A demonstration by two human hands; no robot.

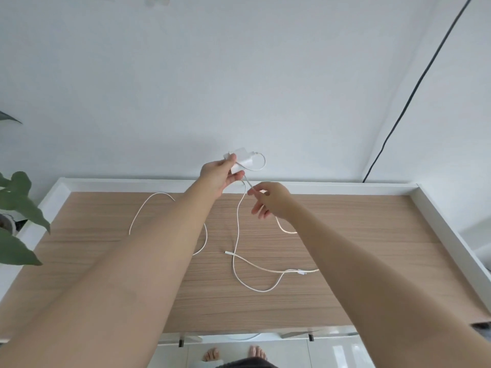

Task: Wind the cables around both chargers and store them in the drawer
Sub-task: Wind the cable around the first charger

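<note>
Left hand grips white charger above tabletop's far edge. Right hand pinches its cable just beside charger; rest trails across tabletop.

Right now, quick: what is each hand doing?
Left hand: fingers grip the white charger, held up above the table.
Right hand: fingers pinch the white cable just below the charger.
</note>
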